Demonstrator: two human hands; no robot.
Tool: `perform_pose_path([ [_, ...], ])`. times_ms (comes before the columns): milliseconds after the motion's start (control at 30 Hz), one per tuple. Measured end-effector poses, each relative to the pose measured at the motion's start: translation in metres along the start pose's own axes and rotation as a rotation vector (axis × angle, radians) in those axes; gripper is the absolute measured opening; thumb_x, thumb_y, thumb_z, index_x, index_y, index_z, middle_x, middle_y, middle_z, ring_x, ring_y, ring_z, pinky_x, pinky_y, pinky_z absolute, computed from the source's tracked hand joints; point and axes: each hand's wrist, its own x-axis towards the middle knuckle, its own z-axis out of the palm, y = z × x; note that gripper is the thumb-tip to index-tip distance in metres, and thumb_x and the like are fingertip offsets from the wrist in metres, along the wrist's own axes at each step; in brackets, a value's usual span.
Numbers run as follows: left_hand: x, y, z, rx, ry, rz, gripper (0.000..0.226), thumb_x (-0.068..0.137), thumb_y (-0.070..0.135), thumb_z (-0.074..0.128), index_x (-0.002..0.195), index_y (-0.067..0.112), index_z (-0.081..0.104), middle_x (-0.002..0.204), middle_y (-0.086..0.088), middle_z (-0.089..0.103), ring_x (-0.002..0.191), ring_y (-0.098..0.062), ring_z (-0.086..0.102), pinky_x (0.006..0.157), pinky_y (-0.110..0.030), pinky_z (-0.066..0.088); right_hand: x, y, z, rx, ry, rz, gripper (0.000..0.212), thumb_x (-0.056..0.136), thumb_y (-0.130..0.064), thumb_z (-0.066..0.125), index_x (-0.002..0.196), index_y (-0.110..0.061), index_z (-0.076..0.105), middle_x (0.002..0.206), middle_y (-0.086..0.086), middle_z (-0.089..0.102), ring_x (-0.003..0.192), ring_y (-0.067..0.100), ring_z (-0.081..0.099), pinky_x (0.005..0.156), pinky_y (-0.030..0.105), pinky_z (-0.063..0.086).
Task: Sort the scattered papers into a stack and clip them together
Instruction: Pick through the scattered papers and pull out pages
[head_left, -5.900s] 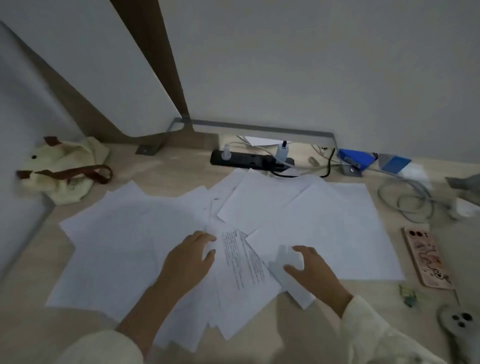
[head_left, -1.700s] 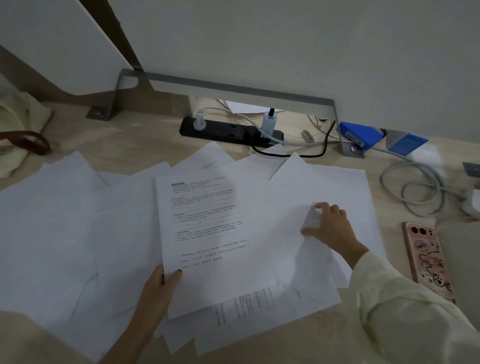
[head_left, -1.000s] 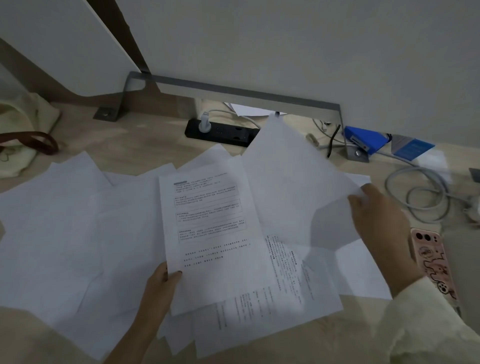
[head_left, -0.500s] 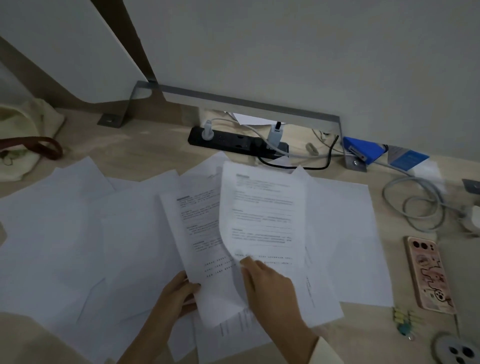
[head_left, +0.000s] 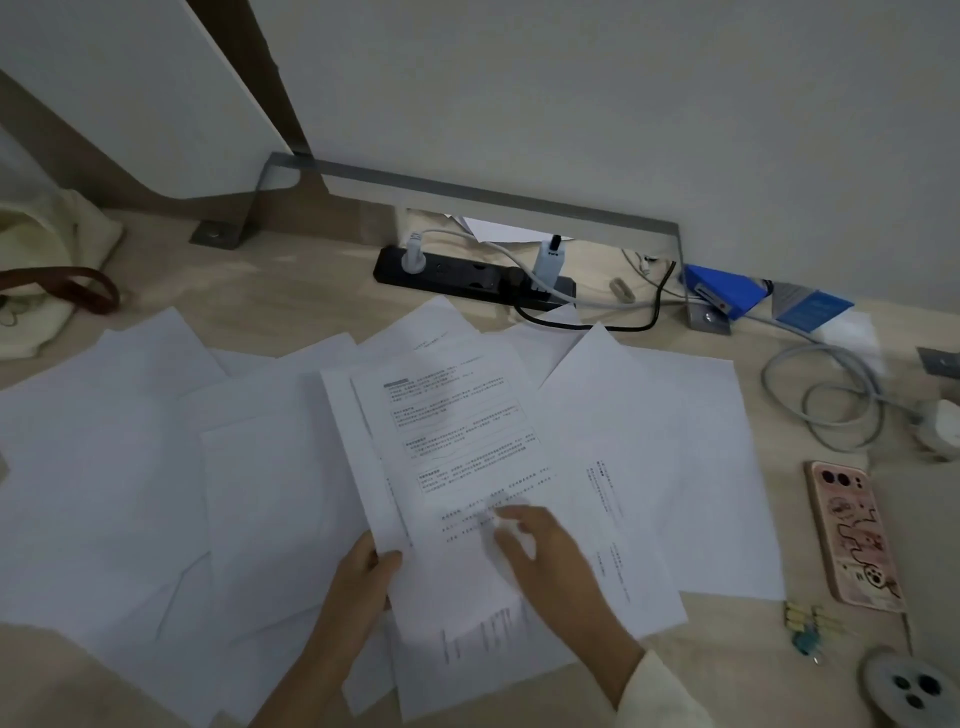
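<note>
White papers lie scattered over the desk (head_left: 270, 296), several blank ones (head_left: 104, 467) to the left and more (head_left: 675, 441) to the right. In the middle, my left hand (head_left: 363, 577) pinches the lower left corner of a small stack of printed sheets (head_left: 452, 431). My right hand (head_left: 545, 561) rests flat on the top printed sheet near its lower edge, fingers spread. Small paper clips (head_left: 810, 629), yellow and blue, lie on the desk at the lower right, apart from both hands.
A black power strip (head_left: 467, 275) with plugs and cables sits at the back. To the right lie a coiled grey cable (head_left: 826, 400), a pink phone (head_left: 852, 535) and a blue box (head_left: 722, 291). A cream bag (head_left: 41, 280) rests at the far left.
My right hand lifted a sheet from the right, turned it printed side up and laid it on the sheets in my left hand. It now presses flat on top.
</note>
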Motion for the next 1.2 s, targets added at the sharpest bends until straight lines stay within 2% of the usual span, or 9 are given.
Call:
perform_pose_path([
  [133,0.003,0.002,-0.003,0.013,0.029,0.009,0.026,0.092,0.011,0.048,0.117,0.011,0.053,0.095,-0.006,0.060,0.089,-0.025,0.057,0.074,-0.033,0.046,0.003,0.052,-0.051,-0.099,0.346,0.262,0.036,0.084,-0.018,0.060,0.119,-0.010,0.055,0.120,0.018,0.054,0.109,0.033,0.053,0.091,0.037,0.044],
  [333,0.005,0.013,0.012,-0.094,0.051,0.018,0.035,0.081,0.029,0.067,0.112,0.025,0.052,0.102,0.004,0.061,0.096,-0.020,0.059,0.079,-0.033,0.048,-0.008,0.092,-0.065,-0.253,0.381,0.474,0.076,0.066,-0.029,0.080,0.125,0.001,0.042,0.122,0.024,0.046,0.115,0.041,0.042,0.096,0.043,0.036],
  [467,0.009,0.012,0.020,-0.195,0.024,-0.048,0.036,0.082,0.019,0.066,0.117,0.018,0.058,0.104,-0.002,0.066,0.094,-0.022,0.062,0.074,-0.033,0.050,-0.005,0.096,-0.062,-0.163,0.356,0.513,0.058,0.072,-0.027,0.076,0.113,0.000,0.046,0.110,0.018,0.053,0.108,0.038,0.049,0.088,0.041,0.042],
  [633,0.014,0.015,0.023,-0.202,0.005,-0.028,0.031,0.085,0.008,0.060,0.115,0.017,0.054,0.096,-0.001,0.064,0.087,-0.021,0.060,0.071,-0.032,0.048,-0.005,0.098,-0.068,-0.101,0.298,0.519,0.021,0.082,-0.025,0.064,0.077,-0.013,0.047,0.086,0.005,0.049,0.084,0.026,0.051,0.077,0.037,0.044],
  [700,0.014,0.017,0.023,-0.160,0.029,0.007,0.030,0.086,0.007,0.058,0.113,0.017,0.053,0.097,-0.001,0.062,0.085,-0.019,0.059,0.069,-0.030,0.046,-0.006,0.098,-0.075,-0.046,0.329,0.485,0.010,0.088,-0.018,0.056,0.085,-0.010,0.050,0.082,0.003,0.054,0.077,0.023,0.050,0.072,0.034,0.043],
  [867,0.013,0.029,0.006,-0.036,0.103,0.118,0.044,0.086,0.004,0.057,0.129,0.012,0.048,0.109,-0.005,0.057,0.095,-0.023,0.053,0.083,-0.033,0.040,-0.004,0.088,-0.106,0.031,0.595,0.354,0.022,0.093,-0.010,0.046,0.109,-0.001,0.058,0.098,0.014,0.061,0.083,0.023,0.052,0.074,0.029,0.038],
  [967,0.012,0.035,-0.011,0.002,0.146,0.133,0.046,0.087,0.003,0.054,0.132,0.009,0.046,0.117,-0.009,0.056,0.098,-0.022,0.050,0.088,-0.034,0.039,0.000,0.080,-0.133,0.245,0.778,0.326,0.022,0.091,-0.008,0.047,0.108,-0.002,0.060,0.093,0.013,0.060,0.085,0.027,0.054,0.073,0.030,0.039],
  [1067,0.009,0.038,-0.026,0.027,0.178,0.123,0.047,0.087,0.003,0.054,0.134,0.006,0.044,0.125,-0.014,0.054,0.099,-0.022,0.047,0.091,-0.036,0.037,0.002,0.070,-0.155,0.532,0.885,0.288,0.017,0.089,-0.006,0.045,0.096,-0.006,0.061,0.076,0.006,0.054,0.067,0.017,0.049,0.053,0.020,0.045],
  [1200,0.004,0.035,-0.043,0.041,0.225,0.103,0.049,0.087,0.003,0.054,0.135,0.005,0.042,0.127,-0.014,0.053,0.109,-0.030,0.050,0.094,-0.038,0.037,-0.004,0.068,-0.170,0.746,0.856,0.259,0.017,0.091,-0.009,0.043,0.084,-0.024,0.048,0.076,-0.006,0.047,0.069,0.009,0.047,0.047,0.005,0.045],
])
